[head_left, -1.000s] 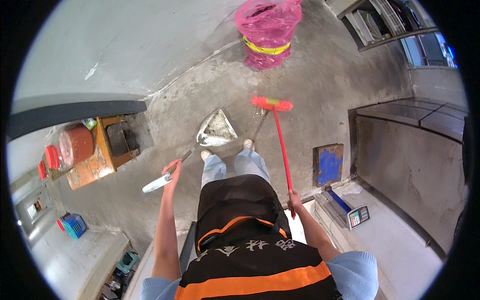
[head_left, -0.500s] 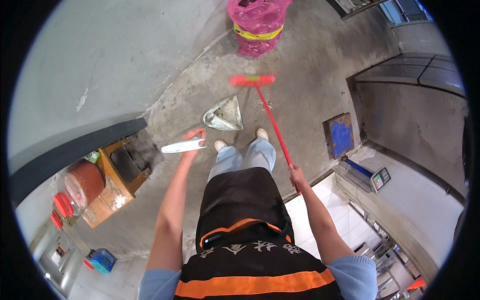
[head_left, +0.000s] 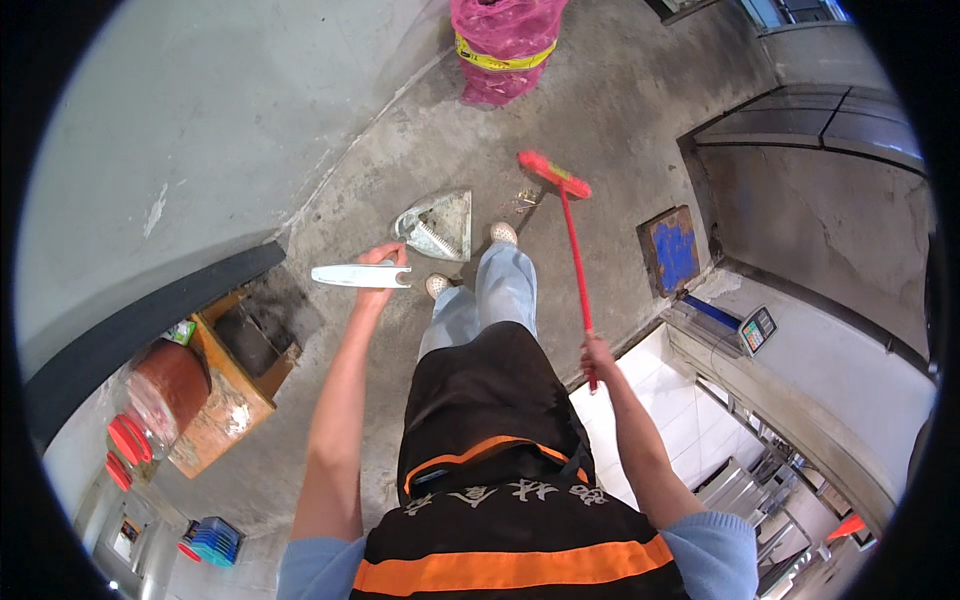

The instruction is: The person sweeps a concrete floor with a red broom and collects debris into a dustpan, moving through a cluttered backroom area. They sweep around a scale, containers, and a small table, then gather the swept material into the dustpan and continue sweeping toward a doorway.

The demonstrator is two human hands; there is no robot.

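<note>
We are mid-sweep: left hand (head_left: 381, 268) grips the dustpan (head_left: 437, 226) handle, right hand (head_left: 596, 357) clasps the red broom (head_left: 560, 205). Next, brush debris panward.

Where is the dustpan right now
In the head view, the grey dustpan sits on the concrete floor just ahead of the person's feet, left of the red broom; the left hand holds its white handle.

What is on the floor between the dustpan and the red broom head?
In the head view, a shoe stands between the dustpan and the red broom head, plus small scattered litter.
</note>
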